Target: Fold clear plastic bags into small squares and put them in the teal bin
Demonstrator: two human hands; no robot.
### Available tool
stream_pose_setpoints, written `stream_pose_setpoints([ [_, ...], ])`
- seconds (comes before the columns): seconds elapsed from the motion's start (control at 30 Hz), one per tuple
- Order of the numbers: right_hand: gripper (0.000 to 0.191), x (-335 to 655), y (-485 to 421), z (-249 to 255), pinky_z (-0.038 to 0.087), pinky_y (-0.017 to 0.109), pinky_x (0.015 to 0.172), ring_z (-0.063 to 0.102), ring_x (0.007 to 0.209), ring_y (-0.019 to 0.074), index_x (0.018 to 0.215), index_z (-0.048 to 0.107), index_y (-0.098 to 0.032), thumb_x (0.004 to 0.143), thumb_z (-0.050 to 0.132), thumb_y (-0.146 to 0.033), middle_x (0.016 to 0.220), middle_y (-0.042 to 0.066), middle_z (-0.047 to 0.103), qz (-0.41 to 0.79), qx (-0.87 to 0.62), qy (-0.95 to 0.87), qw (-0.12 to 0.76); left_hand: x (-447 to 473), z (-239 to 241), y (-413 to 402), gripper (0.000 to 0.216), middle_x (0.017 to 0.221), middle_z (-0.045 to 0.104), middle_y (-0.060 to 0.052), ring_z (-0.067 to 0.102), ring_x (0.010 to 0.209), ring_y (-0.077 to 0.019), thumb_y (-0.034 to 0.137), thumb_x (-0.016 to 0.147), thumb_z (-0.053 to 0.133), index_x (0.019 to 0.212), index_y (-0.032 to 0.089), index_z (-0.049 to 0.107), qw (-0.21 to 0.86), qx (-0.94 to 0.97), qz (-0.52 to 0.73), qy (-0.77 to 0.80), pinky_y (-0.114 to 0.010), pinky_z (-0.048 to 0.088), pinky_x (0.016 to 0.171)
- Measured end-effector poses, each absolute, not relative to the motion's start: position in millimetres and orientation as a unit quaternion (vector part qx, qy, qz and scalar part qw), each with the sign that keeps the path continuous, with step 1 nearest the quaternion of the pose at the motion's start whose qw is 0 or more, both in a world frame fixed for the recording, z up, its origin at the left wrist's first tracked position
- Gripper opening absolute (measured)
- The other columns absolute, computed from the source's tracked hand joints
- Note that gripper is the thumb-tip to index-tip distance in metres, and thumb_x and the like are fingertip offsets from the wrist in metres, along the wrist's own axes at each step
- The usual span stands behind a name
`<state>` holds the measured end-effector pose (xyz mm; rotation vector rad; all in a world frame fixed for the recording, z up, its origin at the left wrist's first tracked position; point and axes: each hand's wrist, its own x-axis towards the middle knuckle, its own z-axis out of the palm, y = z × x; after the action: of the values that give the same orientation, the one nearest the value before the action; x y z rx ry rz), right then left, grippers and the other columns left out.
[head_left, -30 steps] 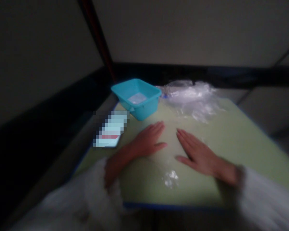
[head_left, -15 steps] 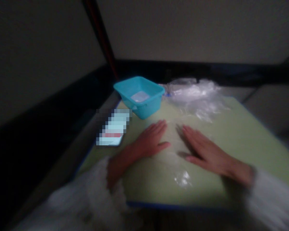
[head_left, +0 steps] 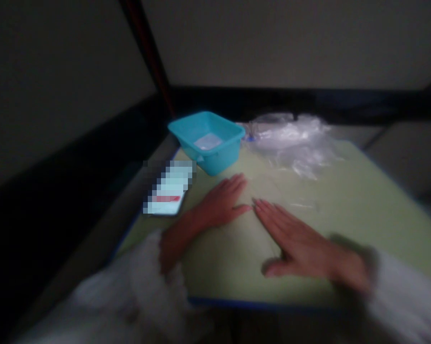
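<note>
A thin, clear plastic bag or sheet (head_left: pixel 301 205) lies flat on the light green tabletop (head_left: pixel 373 210), its outline mostly too faint to follow. My left hand (head_left: pixel 222 203) rests palm down at its left side, fingers stretched out and thumb apart. Lower and to the right, my right hand (head_left: pixel 296 241) is spread flat over the plastic, with its thumb sticking out toward me. The right fingertips come close to the left thumb. Neither hand grips anything.
A turquoise plastic basket (head_left: pixel 224 160) with something whitish inside stands at the back left. Beside it lies a crumpled heap of clear plastic (head_left: pixel 294 141). A phone (head_left: pixel 170 191) with a lit, blurred screen is near the left edge. Walls border the back and left.
My right hand has slid toward me and a little left, its thumb opening wider. The shiny spot on the plastic near the front no longer shows. My left hand stays about where it was.
</note>
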<state>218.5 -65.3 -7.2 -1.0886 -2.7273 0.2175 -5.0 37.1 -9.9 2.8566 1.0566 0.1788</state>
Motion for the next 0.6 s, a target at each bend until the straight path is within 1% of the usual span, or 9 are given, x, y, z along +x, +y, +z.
stream_pose_setpoints([
  [0.17, 0.111, 217.0, -66.1, -5.9, 0.02, 0.049, 0.112, 0.009, 0.141, 0.0302, 0.147, -0.011, -0.013, 0.075, 0.047, -0.074, 0.154, 0.018, 0.002, 0.074, -0.371, -0.918, 0.114, -7.5, -7.6, 36.2, 0.065, 0.151, 0.022, -0.019, 0.015, 0.142, -0.0258, 0.047, 0.091, 0.037, 0.139, 0.004, 0.029, 0.034, 0.934, 0.071, 0.347, -0.039, 0.02, 0.114],
  [0.27, 0.113, 215.3, -66.4, -6.5, 0.018, 0.05, 0.112, 0.007, 0.141, 0.0295, 0.147, -0.014, -0.013, 0.074, 0.046, -0.076, 0.155, 0.017, 0.002, 0.058, -0.374, -0.915, 0.14, -0.3, -6.0, 19.9, 0.065, 0.15, 0.024, -0.02, 0.016, 0.141, -0.0262, 0.047, 0.091, 0.038, 0.138, 0.004, 0.03, 0.034, 0.936, 0.108, 0.332, -0.041, 0.019, 0.115],
  [0.33, 0.115, 214.7, -66.7, -6.9, 0.017, 0.051, 0.112, 0.006, 0.141, 0.0296, 0.146, -0.015, -0.012, 0.073, 0.045, -0.078, 0.155, 0.018, 0.002, 0.055, -0.375, -0.913, 0.151, 8.5, -6.2, 3.2, 0.071, 0.148, 0.028, -0.022, 0.019, 0.141, -0.0271, 0.052, 0.088, 0.041, 0.137, 0.002, 0.032, 0.05, 0.942, 0.136, 0.304, -0.042, 0.02, 0.115],
  [0.4, 0.117, 214.6, -67.1, -7.1, 0.017, 0.051, 0.112, 0.006, 0.141, 0.0301, 0.146, -0.014, -0.011, 0.071, 0.044, -0.079, 0.154, 0.019, 0.002, 0.057, -0.378, -0.911, 0.155, 17.2, -7.9, -13.1, 0.073, 0.144, 0.035, -0.022, 0.025, 0.139, -0.0284, 0.055, 0.084, 0.047, 0.135, 0.003, 0.035, 0.075, 0.947, 0.154, 0.27, -0.043, 0.022, 0.114],
  [0.43, 0.118, 214.7, -67.3, -7.1, 0.017, 0.051, 0.112, 0.006, 0.141, 0.0301, 0.146, -0.014, -0.011, 0.071, 0.044, -0.08, 0.154, 0.019, 0.002, 0.059, -0.379, -0.91, 0.157, 20.4, -9.1, -19.3, 0.072, 0.142, 0.039, -0.021, 0.03, 0.136, -0.0286, 0.054, 0.083, 0.05, 0.133, 0.004, 0.037, 0.09, 0.951, 0.156, 0.253, -0.043, 0.023, 0.114],
  [0.5, 0.117, 215.2, -67.6, -6.7, 0.019, 0.051, 0.112, 0.006, 0.141, 0.0299, 0.146, -0.014, -0.012, 0.071, 0.045, -0.079, 0.154, 0.02, 0.003, 0.063, -0.381, -0.909, 0.155, 23.4, -11.4, -25.7, 0.072, 0.14, 0.042, -0.02, 0.034, 0.134, -0.0293, 0.053, 0.081, 0.053, 0.132, 0.005, 0.039, 0.106, 0.951, 0.155, 0.245, -0.043, 0.024, 0.113],
  [0.6, 0.117, 215.4, -67.6, -5.1, 0.019, 0.051, 0.111, 0.006, 0.141, 0.0303, 0.146, -0.014, -0.011, 0.071, 0.046, -0.078, 0.154, 0.02, 0.002, 0.079, -0.384, -0.909, 0.14, 19.2, -14.2, -20.5, 0.07, 0.143, 0.039, -0.019, 0.03, 0.136, -0.028, 0.051, 0.083, 0.052, 0.134, 0.006, 0.036, 0.109, 0.951, 0.142, 0.253, -0.042, 0.022, 0.114],
])
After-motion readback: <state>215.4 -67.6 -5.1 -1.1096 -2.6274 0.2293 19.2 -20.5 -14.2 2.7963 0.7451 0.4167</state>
